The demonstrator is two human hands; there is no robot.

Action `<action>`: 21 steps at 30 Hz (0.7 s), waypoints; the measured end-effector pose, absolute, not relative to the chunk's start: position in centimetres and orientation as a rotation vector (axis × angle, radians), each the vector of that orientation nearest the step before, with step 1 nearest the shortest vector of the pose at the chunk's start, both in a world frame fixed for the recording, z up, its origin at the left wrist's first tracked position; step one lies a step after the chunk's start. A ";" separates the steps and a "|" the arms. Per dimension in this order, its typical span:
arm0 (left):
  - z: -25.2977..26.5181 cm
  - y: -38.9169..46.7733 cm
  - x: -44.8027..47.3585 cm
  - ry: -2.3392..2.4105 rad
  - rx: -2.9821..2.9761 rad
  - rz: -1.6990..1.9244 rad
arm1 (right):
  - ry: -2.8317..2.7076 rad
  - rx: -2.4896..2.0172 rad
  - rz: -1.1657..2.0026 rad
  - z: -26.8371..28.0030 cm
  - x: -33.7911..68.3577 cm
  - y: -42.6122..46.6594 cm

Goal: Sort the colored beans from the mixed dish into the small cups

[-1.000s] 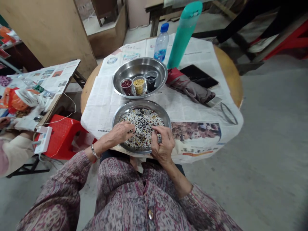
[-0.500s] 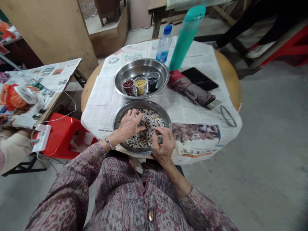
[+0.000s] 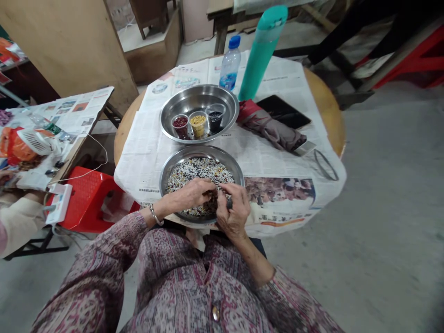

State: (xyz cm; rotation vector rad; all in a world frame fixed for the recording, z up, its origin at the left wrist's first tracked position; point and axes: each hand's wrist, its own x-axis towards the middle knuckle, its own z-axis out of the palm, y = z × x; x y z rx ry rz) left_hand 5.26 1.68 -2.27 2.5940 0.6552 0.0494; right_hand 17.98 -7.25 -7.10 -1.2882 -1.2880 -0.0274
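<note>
A steel bowl [image 3: 237,167] near me holds mixed white, black, yellow and dark red grains and beans [image 3: 201,170]. Over its front right part, my left hand [image 3: 194,192] has its fingers curled in and almost meets the other hand. My right hand [image 3: 234,209] is closed in a pinch at the right rim, thumb against fingertips. Whatever small bits lie in the fingers are too small to name. Behind stands a second steel bowl [image 3: 197,95] with a cup of red beans [image 3: 180,125], a cup of yellow grains [image 3: 197,124] and a cup of black beans [image 3: 215,116].
Newspaper [image 3: 138,162] covers the round table. A water bottle [image 3: 230,64], a tall green bottle [image 3: 262,51], a folded umbrella [image 3: 270,127], a black tablet [image 3: 286,111] and a dark ring-shaped loop [image 3: 326,165] stand or lie beyond the bowls. A red stool [image 3: 90,199] is at the left.
My left hand has moved from the bowl's left middle toward me and right, beside my right hand, its spread fingers now curled. My right hand stays at the rim.
</note>
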 end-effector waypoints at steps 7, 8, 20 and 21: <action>-3.5 3.5 6.5 0.428 2.910 0.117 | -1.259 -1.307 -0.033 -6.9 17.9 -7.4; -3.5 3.9 6.8 0.425 2.945 0.118 | -1.262 -1.304 -0.028 -6.9 17.9 -7.4; -0.6 4.3 2.9 1.269 2.807 -0.011 | -1.291 -1.319 0.018 -7.3 18.0 -7.4; -0.3 3.8 2.1 1.290 2.813 0.002 | -1.291 -1.331 0.026 -7.3 18.0 -7.4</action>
